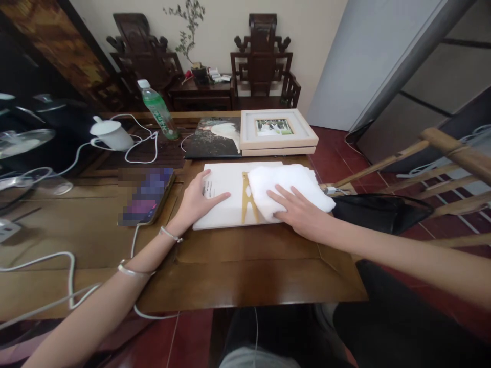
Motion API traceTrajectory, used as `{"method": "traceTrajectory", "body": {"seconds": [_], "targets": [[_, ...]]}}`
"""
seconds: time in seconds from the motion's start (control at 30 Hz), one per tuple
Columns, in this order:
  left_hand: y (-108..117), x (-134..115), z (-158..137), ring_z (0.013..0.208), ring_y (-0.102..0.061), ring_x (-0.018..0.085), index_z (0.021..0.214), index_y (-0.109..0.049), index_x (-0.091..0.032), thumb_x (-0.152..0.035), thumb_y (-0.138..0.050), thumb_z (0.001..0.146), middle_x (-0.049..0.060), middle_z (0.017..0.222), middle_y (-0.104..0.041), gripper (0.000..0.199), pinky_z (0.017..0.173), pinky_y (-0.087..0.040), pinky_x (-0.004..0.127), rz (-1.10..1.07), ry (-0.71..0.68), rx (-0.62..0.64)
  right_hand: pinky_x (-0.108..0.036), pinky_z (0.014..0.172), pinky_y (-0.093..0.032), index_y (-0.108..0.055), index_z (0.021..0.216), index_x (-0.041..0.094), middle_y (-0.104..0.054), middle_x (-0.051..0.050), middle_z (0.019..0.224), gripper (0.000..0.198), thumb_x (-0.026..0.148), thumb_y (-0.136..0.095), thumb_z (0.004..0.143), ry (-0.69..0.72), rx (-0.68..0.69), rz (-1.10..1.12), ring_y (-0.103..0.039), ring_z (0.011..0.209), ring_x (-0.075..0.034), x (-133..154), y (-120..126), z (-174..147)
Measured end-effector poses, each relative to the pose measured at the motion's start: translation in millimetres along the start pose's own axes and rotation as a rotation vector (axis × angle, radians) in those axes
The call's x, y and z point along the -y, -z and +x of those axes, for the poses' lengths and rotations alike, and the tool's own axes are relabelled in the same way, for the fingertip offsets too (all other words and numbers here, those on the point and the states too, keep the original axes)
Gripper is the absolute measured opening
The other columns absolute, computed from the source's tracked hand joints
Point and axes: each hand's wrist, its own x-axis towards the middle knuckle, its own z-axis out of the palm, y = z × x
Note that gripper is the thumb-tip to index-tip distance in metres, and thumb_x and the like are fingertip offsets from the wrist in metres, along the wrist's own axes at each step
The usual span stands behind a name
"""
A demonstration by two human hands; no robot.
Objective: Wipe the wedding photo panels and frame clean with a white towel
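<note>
Both spread | left hand on white panel | right hand on white cloth overlapping panel

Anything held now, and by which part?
Left hand: spread, not closed, on the left end of the white board. Right hand: over the near side of the white cloth; whether it grips cannot be told.

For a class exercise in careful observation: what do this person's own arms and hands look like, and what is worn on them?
The left forearm and right forearm show no sleeves. Neither the left hand nor the right hand wears a glove. A slim silver-coloured bracelet circles the left wrist, with a thicker, smooth silver-coloured bangle further up. No jewellery shows on the right wrist.
</note>
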Motion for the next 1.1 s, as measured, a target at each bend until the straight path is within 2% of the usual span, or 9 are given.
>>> {"method": "traceTrajectory", "body": {"seconds": [0.27, 0.4, 0.47, 0.57, 0.63, 0.77, 0.93, 1.0, 1.1], "targets": [[-0.5, 2.6, 1.1, 0.132, -0.057, 0.04, 0.143, -0.051, -0.016, -0.052, -0.084, 0.073, 0.02, 0.143, -0.06, 0.085, 0.113, -0.042, 0.056, 0.042, -0.01, 0.008, -0.07, 0.111, -0.043, -0.073, 0.121, 0.015, -0.042, -0.024, 0.161, 0.048, -0.008, -0.053, 0.083, -0.093, 0.052, 0.009, -0.036, 0.149, -0.048, 18.2, 0.7, 4.7], [-4.2, 9.3, 2.2, 0.135, -0.054, 0.04, 0.145, -0.05, -0.018, -0.054, -0.08, 0.078, 0.02, 0.145, -0.059, 0.082, 0.115, -0.039, 0.057, 0.1, -0.105, 0.053, -0.071, 0.112, -0.041, -0.072, 0.122, 0.016, -0.04, -0.024, 0.162, 0.05, -0.008, -0.055, 0.081, -0.093, 0.089, -0.001, -0.034, 0.149, -0.048, 18.2, 1.2, 4.3], [-8.4, 12.8, 1.8, 0.143, -0.045, 0.042, 0.146, -0.051, -0.017, -0.055, -0.073, 0.085, 0.021, 0.151, -0.053, 0.075, 0.119, -0.032, 0.06, 0.167, -0.192, 0.083, -0.071, 0.113, -0.04, -0.071, 0.125, 0.016, -0.038, -0.024, 0.163, 0.054, -0.009, -0.056, 0.08, -0.087, 0.102, 0.005, -0.032, 0.15, -0.048, 14.1, 0.5, 3.8], [-14.9, 16.8, 0.5, 0.155, -0.022, 0.044, 0.148, -0.05, -0.014, -0.055, -0.061, 0.093, 0.022, 0.167, -0.03, 0.069, 0.124, -0.023, 0.062, 0.267, -0.283, 0.128, -0.071, 0.113, -0.038, -0.068, 0.131, 0.016, -0.037, -0.023, 0.164, 0.063, -0.013, -0.054, 0.076, -0.092, 0.095, 0.03, -0.029, 0.152, -0.046, 3.3, -2.4, 4.2], [-17.0, 18.3, -0.3, 0.158, -0.015, 0.042, 0.151, -0.047, -0.015, -0.055, -0.055, 0.097, 0.021, 0.17, -0.025, 0.068, 0.125, -0.021, 0.06, 0.29, -0.317, 0.186, -0.072, 0.113, -0.038, -0.067, 0.132, 0.015, -0.035, -0.025, 0.164, 0.066, -0.015, -0.051, 0.075, -0.094, 0.088, 0.031, -0.028, 0.152, -0.047, -3.7, -3.9, 5.2], [-14.7, 17.3, -2.3, 0.159, -0.017, 0.038, 0.155, -0.042, -0.017, -0.058, -0.048, 0.099, 0.017, 0.169, -0.031, 0.07, 0.127, -0.019, 0.057, 0.28, -0.379, 0.267, -0.071, 0.111, -0.041, -0.069, 0.128, 0.014, -0.035, -0.025, 0.164, 0.059, -0.013, -0.052, 0.078, -0.067, 0.108, -0.007, -0.03, 0.15, -0.049, -1.9, -1.2, 3.8], [-13.6, 11.3, -4.6, 0.159, -0.018, 0.037, 0.154, -0.044, -0.011, -0.055, -0.044, 0.101, 0.019, 0.166, -0.034, 0.069, 0.129, -0.018, 0.054, 0.283, -0.404, 0.259, -0.071, 0.107, -0.046, -0.075, 0.111, 0.017, -0.044, -0.023, 0.16, 0.035, -0.002, -0.061, 0.085, -0.041, 0.068, -0.018, -0.039, 0.147, -0.049, 26.9, 6.3, -12.2], [-15.1, 9.9, -3.6, 0.159, -0.018, 0.037, 0.154, -0.044, -0.011, -0.054, -0.044, 0.101, 0.019, 0.166, -0.035, 0.068, 0.129, -0.019, 0.055, 0.288, -0.395, 0.25, -0.07, 0.107, -0.046, -0.076, 0.109, 0.018, -0.045, -0.022, 0.159, 0.034, -0.001, -0.063, 0.084, -0.022, 0.053, -0.013, -0.041, 0.146, -0.048, 32.9, 7.2, -18.6], [-17.6, 9.3, -0.2, 0.159, -0.019, 0.036, 0.154, -0.044, -0.012, -0.054, -0.044, 0.1, 0.018, 0.166, -0.035, 0.068, 0.129, -0.019, 0.054, 0.283, -0.383, 0.249, -0.07, 0.109, -0.045, -0.074, 0.114, 0.019, -0.045, -0.021, 0.16, 0.045, -0.006, -0.061, 0.078, -0.015, 0.068, 0.013, -0.039, 0.148, -0.046, 27.3, 5.7, -19.9]]}}
